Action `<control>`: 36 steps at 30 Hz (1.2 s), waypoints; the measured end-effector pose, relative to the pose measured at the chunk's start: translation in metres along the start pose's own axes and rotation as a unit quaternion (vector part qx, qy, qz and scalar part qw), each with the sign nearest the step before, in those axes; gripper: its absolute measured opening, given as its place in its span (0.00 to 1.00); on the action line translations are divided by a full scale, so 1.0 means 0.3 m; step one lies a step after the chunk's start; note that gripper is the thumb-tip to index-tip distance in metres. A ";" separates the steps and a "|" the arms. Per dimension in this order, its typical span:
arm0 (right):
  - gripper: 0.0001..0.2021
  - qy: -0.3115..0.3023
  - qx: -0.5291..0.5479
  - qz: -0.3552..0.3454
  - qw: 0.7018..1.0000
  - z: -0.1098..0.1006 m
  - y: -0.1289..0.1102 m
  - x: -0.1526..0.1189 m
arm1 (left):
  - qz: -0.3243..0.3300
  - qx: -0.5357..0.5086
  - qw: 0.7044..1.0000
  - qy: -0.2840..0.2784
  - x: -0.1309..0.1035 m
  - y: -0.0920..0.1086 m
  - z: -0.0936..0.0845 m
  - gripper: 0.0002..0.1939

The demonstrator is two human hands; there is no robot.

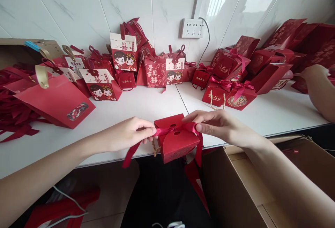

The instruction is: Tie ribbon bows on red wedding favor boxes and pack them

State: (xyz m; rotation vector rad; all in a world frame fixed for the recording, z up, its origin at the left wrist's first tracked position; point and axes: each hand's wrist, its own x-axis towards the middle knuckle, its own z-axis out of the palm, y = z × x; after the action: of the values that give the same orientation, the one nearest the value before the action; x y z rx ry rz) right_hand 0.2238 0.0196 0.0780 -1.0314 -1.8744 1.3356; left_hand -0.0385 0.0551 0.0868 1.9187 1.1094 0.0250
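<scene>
A red gift box (180, 144) with a printed round pattern on its front sits at the table's near edge in front of me. A red satin ribbon (163, 130) is knotted over the lid, with a bow loop at the right. My left hand (140, 130) pinches the ribbon on the left side, and one tail hangs below it. My right hand (216, 125) pinches the bow loop on the right; another tail drops down the box's right side. A gold rope handle (156, 148) shows at the box's left.
Several red boxes with bows (222, 92) stand right of centre. Printed boxes (102, 86) line the back and left, beside a heap of ribbons (18, 109). A cardboard carton (240, 186) stands below right. Another person's arm (318, 88) reaches in at right. A power strip (192, 28) hangs on the wall.
</scene>
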 end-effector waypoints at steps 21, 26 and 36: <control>0.08 0.157 -0.101 -0.112 0.976 0.156 0.088 0.078 | 0.247 0.296 0.894 0.229 -0.017 0.007 0.051 0.11; 0.07 0.222 -0.039 -0.078 0.971 0.171 0.101 0.083 | 0.342 0.354 0.839 0.231 -0.015 0.040 0.023 0.13; 0.06 0.196 -0.006 -0.084 0.977 0.148 0.073 0.139 | 0.364 0.274 0.872 0.180 0.015 0.098 -0.017 0.12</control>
State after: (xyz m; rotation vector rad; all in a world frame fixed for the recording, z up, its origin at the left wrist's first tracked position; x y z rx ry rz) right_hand 0.1713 0.0384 0.0453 -1.0297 -1.6315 0.9451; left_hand -0.0177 0.0560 0.1088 2.8481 0.5671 0.5572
